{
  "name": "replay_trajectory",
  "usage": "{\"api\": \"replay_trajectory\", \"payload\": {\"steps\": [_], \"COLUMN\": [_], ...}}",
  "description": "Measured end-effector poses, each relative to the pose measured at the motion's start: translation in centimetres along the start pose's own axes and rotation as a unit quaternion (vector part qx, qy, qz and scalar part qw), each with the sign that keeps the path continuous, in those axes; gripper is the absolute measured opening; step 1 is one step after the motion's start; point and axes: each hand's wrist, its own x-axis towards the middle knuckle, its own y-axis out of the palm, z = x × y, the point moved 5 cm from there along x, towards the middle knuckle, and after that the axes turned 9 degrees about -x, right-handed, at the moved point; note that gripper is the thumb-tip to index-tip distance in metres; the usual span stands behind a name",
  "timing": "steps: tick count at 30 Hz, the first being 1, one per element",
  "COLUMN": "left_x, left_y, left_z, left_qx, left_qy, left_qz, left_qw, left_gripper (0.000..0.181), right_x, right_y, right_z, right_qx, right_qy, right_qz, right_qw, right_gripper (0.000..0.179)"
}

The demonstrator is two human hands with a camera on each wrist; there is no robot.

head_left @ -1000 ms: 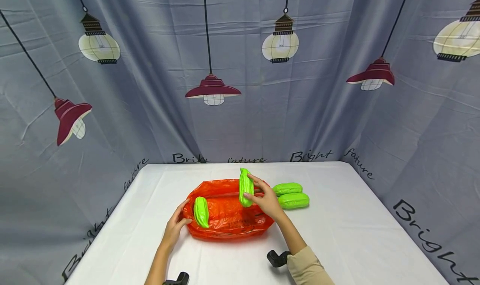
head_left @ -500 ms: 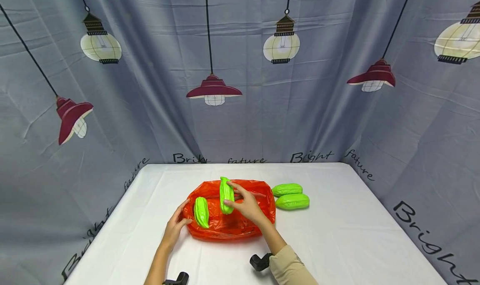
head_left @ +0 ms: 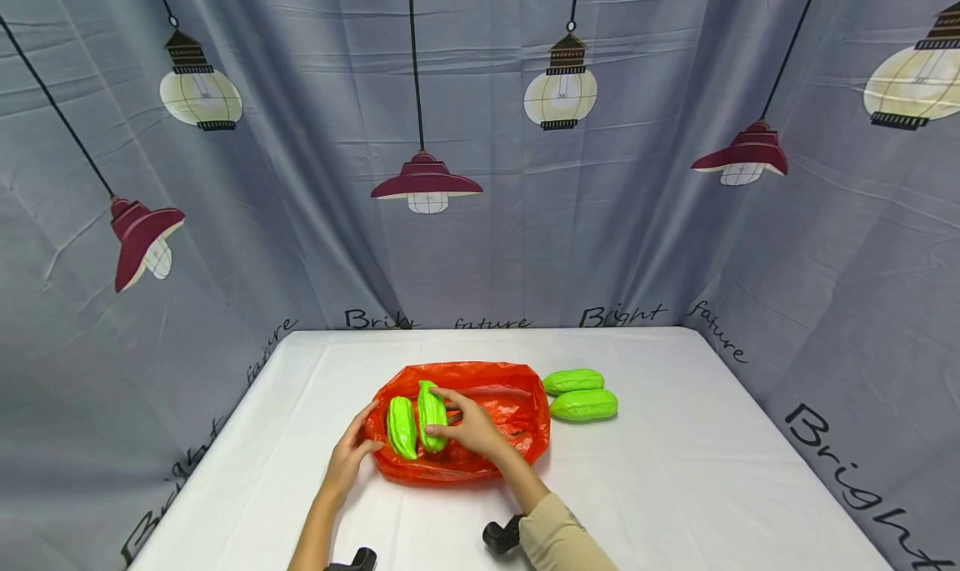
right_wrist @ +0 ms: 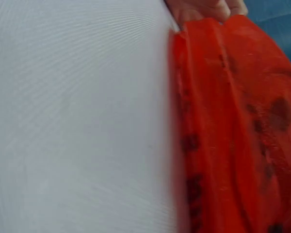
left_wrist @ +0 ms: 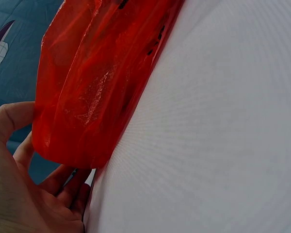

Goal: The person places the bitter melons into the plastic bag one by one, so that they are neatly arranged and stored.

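A red plastic bag (head_left: 487,468) lies spread with its mouth up on the white table, creased and glossy in the left wrist view. My left hand (head_left: 347,453) cups its left end, with thumb and fingers on either side. My right hand (head_left: 472,428) pinches a bright green bitter melon (head_left: 431,421) between thumb and fingers, inside the bag's mouth. Another bitter melon (head_left: 402,428) lies to its left in the bag. The right wrist view shows the bag's side (right_wrist: 213,121) and the left hand's fingers (right_wrist: 203,8); the right hand is hidden there.
Two more green bitter melons, a rear one (head_left: 573,381) and a front one (head_left: 585,405), lie side by side on the white table (head_left: 712,471), right of the bag. A grey curtain (head_left: 480,254) printed with lamps hangs behind. Black wrist cameras are on both arms.
My right hand has carried the bitter melon leftward and down into the bag, close to the one there. My left hand and the two bitter melons on the table have stayed in place.
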Motion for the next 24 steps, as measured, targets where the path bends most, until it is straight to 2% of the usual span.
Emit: {"api": "replay_trajectory", "payload": {"steps": [4, 9, 11, 14, 18, 24], "left_x": [0.2, 0.1, 0.1, 0.0, 0.1, -0.5], "left_y": [-0.2, -0.1, -0.1, -0.1, -0.1, 0.5], "left_z": [1.0, 0.9, 0.8, 0.7, 0.5, -1.7], "left_qx": [0.005, 0.018, 0.021, 0.02, 0.009, -0.005], "left_qy": [0.01, 0.054, 0.062, 0.055, 0.016, 0.002], "left_qz": [-0.006, -0.007, -0.007, -0.004, 0.0, 0.004], "left_qw": [0.9999, 0.9983, 0.9978, 0.9983, 0.9998, 1.0], "left_gripper": [0.061, 0.06, 0.06, 0.059, 0.059, 0.06], "right_x": [0.1, 0.1, 0.2, 0.2, 0.2, 0.2], "right_y": [0.6, 0.9, 1.0, 1.2, 1.5, 1.7], "right_z": [-0.5, -0.5, -0.5, -0.6, -0.7, -0.4], "right_qx": [0.0, -0.009, -0.014, -0.02, -0.021, -0.02], "right_qy": [0.004, 0.005, 0.005, 0.002, 0.003, 0.003], "right_qz": [0.014, 0.018, 0.022, 0.03, 0.043, 0.067], "right_qw": [0.9999, 0.9998, 0.9996, 0.9994, 0.9988, 0.9975], "right_gripper": [0.065, 0.064, 0.064, 0.065, 0.067, 0.069]}}
